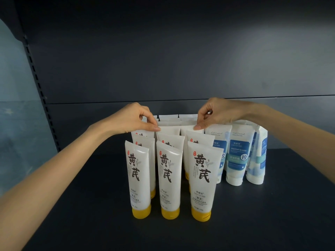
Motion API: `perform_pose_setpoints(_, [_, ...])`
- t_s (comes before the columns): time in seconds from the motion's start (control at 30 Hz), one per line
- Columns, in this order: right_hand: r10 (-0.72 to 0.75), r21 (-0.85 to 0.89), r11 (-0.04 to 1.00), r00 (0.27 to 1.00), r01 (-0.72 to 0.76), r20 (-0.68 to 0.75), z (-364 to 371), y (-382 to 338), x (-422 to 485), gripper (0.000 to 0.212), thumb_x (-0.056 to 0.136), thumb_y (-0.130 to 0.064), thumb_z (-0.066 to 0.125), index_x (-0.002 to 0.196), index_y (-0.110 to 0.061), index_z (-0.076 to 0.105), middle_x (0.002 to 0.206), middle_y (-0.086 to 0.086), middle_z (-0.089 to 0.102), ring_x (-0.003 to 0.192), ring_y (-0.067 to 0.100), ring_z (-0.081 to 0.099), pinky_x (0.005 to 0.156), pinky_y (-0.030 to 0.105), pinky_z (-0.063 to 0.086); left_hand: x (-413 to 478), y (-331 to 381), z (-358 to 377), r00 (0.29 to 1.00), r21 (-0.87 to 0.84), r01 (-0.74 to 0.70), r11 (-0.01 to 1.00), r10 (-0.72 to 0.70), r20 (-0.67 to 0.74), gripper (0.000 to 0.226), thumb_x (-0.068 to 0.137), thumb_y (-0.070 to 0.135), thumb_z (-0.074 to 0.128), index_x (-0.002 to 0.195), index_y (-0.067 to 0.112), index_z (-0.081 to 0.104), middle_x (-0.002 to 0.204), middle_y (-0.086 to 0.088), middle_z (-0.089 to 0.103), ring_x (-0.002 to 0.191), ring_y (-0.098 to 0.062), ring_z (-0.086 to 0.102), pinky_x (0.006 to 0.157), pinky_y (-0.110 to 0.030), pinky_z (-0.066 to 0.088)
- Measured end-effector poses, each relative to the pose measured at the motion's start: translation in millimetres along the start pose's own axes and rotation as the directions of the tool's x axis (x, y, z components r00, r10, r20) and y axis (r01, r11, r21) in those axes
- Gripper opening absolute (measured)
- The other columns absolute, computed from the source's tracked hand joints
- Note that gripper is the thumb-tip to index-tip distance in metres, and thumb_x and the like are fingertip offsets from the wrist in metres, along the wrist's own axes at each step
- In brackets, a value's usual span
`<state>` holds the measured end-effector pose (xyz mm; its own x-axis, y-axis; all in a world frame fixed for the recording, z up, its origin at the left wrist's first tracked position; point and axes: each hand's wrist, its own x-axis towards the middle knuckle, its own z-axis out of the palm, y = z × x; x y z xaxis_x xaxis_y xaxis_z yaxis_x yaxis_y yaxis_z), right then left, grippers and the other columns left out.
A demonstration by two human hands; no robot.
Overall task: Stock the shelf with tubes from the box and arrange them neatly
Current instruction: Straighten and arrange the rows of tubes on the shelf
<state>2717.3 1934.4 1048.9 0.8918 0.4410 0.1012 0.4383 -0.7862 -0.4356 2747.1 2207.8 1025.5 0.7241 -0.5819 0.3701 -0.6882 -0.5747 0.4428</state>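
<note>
Dark grey back panel (pixel 163 51), slotted upright (pixel 35 78), pale bluish wall (pixel 14 109) left

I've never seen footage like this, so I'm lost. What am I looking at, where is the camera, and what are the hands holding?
There is no machine here. A person works with bare hands, and the single picture comes from a camera worn on their head, looking forward and down. That is why both arms reach in from the lower corners. On the dark shelf stand white yellow-capped tubes in three columns, caps down. To their right stand blue-labelled tubes. The left hand and the right hand each pinch the flat top edge of one of the yellow-capped tubes in the rear rows.
</note>
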Motion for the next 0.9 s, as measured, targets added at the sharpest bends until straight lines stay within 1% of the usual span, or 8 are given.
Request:
perform_pose_setpoints(0.23, [-0.098, 0.052, 0.993, 0.992, 0.103, -0.079, -1.6, -25.2, -1.6, 0.028, 0.076, -0.046, 0.070, 0.086, -0.021, 0.075, 0.090, -0.001, 0.072, 0.080, 0.004, 0.062, 0.078, 0.015, 0.047, -10.0, 5.6, -19.0, 0.999, -0.062, 0.016, 0.998, -0.018, -0.034, 0.029, 0.058, 0.059, 0.068, 0.076, 0.037, 0.075, 0.079, 0.014, 0.062, 0.053, 0.003, 0.046, 0.055, -0.008, 0.037])
perform_pose_setpoints(0.33, [-0.198, 0.075, 0.977, 0.980, 0.198, -0.005, 6.9, -48.5, -5.7, 0.041, 0.070, -0.060, 0.066, 0.086, -0.023, 0.075, 0.071, -0.003, 0.066, 0.066, 0.003, 0.055, 0.068, 0.013, 0.045, -21.1, 6.4, -31.5, 0.995, -0.071, 0.048, 0.996, -0.041, 0.093, 0.032, 0.060, 0.058, 0.070, 0.079, 0.033, 0.077, 0.078, 0.020, 0.064, 0.060, 0.008, 0.053, 0.056, -0.003, 0.038])
perform_pose_setpoints(0.4, [-0.230, 0.025, 0.973, 0.971, 0.229, 0.070, 15.6, -60.6, -7.8, 0.044, 0.070, -0.063, 0.064, 0.087, -0.024, 0.075, 0.074, 0.003, 0.066, 0.061, 0.004, 0.050, 0.064, 0.013, 0.042, -29.5, 5.2, -35.3, 0.980, -0.054, 0.070, 0.996, -0.058, 0.191, 0.032, 0.062, 0.057, 0.071, 0.080, 0.032, 0.077, 0.081, 0.021, 0.064, 0.061, 0.009, 0.054, 0.057, -0.002, 0.038])
perform_pose_setpoints(0.47, [-0.235, -0.052, 0.969, 0.967, 0.241, 0.103, 22.1, -66.6, -9.0, 0.040, 0.074, -0.059, 0.063, 0.089, -0.024, 0.075, 0.087, 0.006, 0.069, 0.068, 0.008, 0.056, 0.073, 0.017, 0.046, -36.5, 3.2, -35.8, 0.970, -0.041, 0.069, 0.997, -0.058, 0.235, 0.027, 0.062, 0.053, 0.072, 0.080, 0.033, 0.077, 0.081, 0.021, 0.063, 0.056, 0.009, 0.051, 0.054, -0.003, 0.036])
perform_pose_setpoints(0.53, [-0.230, -0.121, 0.963, 0.968, 0.241, 0.100, 25.5, -68.3, -8.7, 0.031, 0.080, -0.049, 0.065, 0.090, -0.022, 0.075, 0.093, 0.007, 0.069, 0.081, 0.017, 0.060, 0.084, 0.030, 0.048, -40.7, 0.6, -34.2, 0.973, -0.021, 0.051, 0.999, -0.044, 0.228, 0.023, 0.061, 0.051, 0.073, 0.077, 0.034, 0.077, 0.080, 0.020, 0.060, 0.051, 0.005, 0.046, 0.051, -0.005, 0.034])
perform_pose_setpoints(0.6, [-0.225, -0.147, 0.960, 0.970, 0.237, 0.095, 26.9, -69.2, -7.6, 0.025, 0.082, -0.043, 0.067, 0.089, -0.020, 0.075, 0.093, 0.011, 0.069, 0.082, 0.025, 0.059, 0.083, 0.038, 0.047, -43.1, -1.4, -32.1, 0.979, -0.018, 0.037, 0.999, -0.032, 0.200, 0.019, 0.060, 0.050, 0.075, 0.072, 0.036, 0.076, 0.078, 0.020, 0.058, 0.050, 0.002, 0.043, 0.051, -0.007, 0.033])
perform_pose_setpoints(0.7, [-0.217, -0.139, 0.963, 0.971, 0.229, 0.099, 27.8, -69.9, -6.3, 0.023, 0.082, -0.039, 0.069, 0.084, -0.018, 0.075, 0.088, 0.014, 0.068, 0.079, 0.028, 0.057, 0.080, 0.036, 0.046, -44.5, -3.0, -29.8, 0.988, -0.042, 0.027, 0.999, -0.020, 0.152, 0.015, 0.058, 0.048, 0.076, 0.067, 0.036, 0.075, 0.074, 0.021, 0.056, 0.049, 0.002, 0.043, 0.050, -0.007, 0.032])
perform_pose_setpoints(0.9, [-0.165, -0.127, 0.977, 0.985, 0.170, 0.046, 30.1, -67.8, -4.0, 0.016, 0.080, -0.035, 0.072, 0.076, -0.020, 0.074, 0.081, -0.001, 0.069, 0.080, 0.017, 0.060, 0.093, 0.039, 0.048, -47.6, -6.0, -26.8, 0.999, -0.013, 0.010, 1.000, -0.009, 0.052, 0.013, 0.061, 0.043, 0.077, 0.066, 0.032, 0.075, 0.073, 0.019, 0.056, 0.050, 0.004, 0.047, 0.050, -0.005, 0.034])
